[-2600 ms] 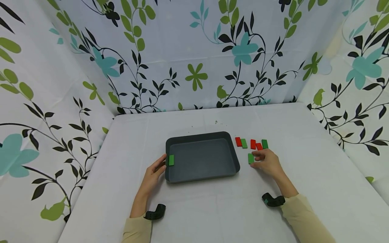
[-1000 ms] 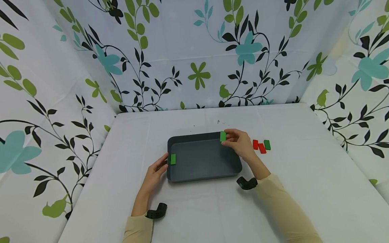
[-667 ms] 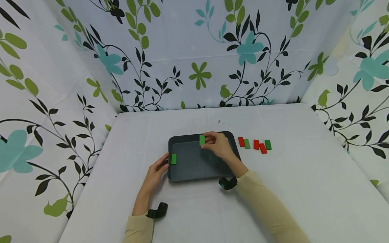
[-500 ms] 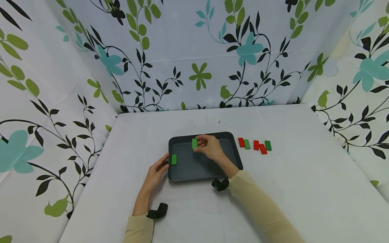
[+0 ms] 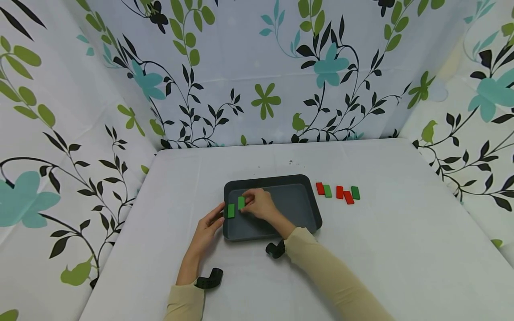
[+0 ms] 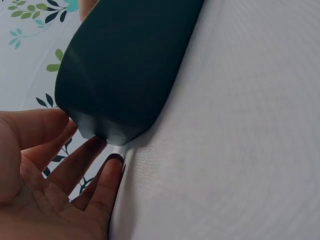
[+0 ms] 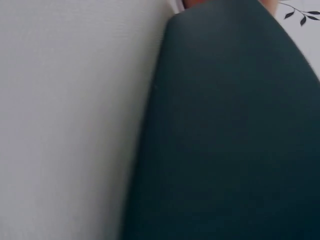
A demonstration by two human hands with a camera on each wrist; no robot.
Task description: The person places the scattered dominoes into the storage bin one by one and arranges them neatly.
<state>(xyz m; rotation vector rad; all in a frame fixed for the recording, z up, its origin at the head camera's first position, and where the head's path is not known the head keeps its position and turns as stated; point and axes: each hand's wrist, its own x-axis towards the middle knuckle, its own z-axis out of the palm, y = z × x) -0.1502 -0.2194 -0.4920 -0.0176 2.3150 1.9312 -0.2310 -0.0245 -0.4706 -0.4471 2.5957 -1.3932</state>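
A dark grey rectangular tray lies on the white-covered table. My right hand reaches over its left half and pinches a green rectangular tile between thumb and fingers. Just left of that tile, another green tile sits inside the tray near its left wall. My left hand rests against the tray's left end. In the left wrist view its extended fingers touch the tray's outer wall. The tray's side fills much of the right wrist view and hides the right fingers there.
Right of the tray lie a red tile touching a green tile, then two red tiles and a darker green tile. A patterned curtain surrounds the table on the back and sides.
My right hand has picked up a green tile from right of the tray and carried it left and over the tray, near the tile inside. The left hand stays at the tray.
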